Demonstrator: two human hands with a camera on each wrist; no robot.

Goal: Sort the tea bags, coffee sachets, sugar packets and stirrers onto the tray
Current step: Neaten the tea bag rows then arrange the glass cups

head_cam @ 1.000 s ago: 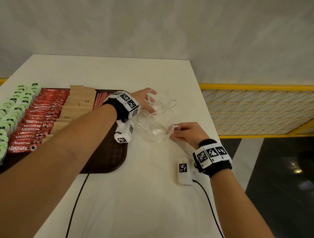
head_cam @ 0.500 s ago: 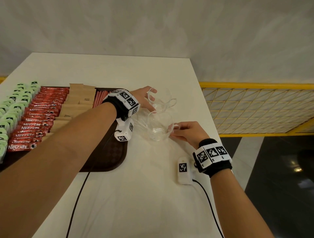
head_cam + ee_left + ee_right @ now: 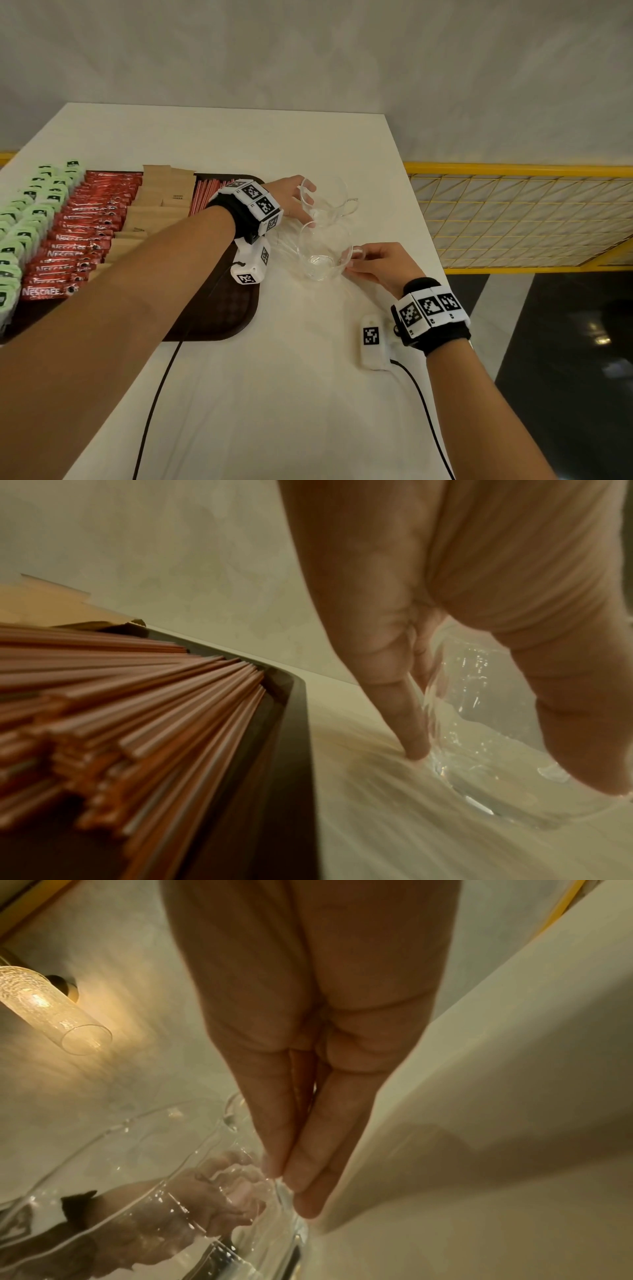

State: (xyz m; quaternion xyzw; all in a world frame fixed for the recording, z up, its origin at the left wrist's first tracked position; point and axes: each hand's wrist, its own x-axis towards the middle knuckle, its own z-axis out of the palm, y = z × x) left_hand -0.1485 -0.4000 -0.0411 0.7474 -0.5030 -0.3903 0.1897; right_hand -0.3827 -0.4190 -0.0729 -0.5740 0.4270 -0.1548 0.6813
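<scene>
A dark brown tray (image 3: 222, 308) on the left carries rows of green tea bags (image 3: 30, 212), red coffee sachets (image 3: 89, 222), brown sugar packets (image 3: 154, 205) and red stirrers (image 3: 203, 195). Two clear glass cups stand on the white table just right of the tray. My left hand (image 3: 306, 205) grips the far cup (image 3: 329, 202) between fingers and thumb. My right hand (image 3: 354, 262) pinches the handle of the near cup (image 3: 318, 253). The left wrist view shows the stirrers (image 3: 137, 710) inside the tray rim (image 3: 294, 723), with my fingers (image 3: 411, 723) against the glass (image 3: 479, 750).
The white table (image 3: 274, 394) ends close to my right hand, and beyond that edge are a yellow railing (image 3: 513, 219) and a dark floor. Black cables (image 3: 154, 404) run from both wrist units across the table's near part. A wall lamp (image 3: 51, 1010) shows in the right wrist view.
</scene>
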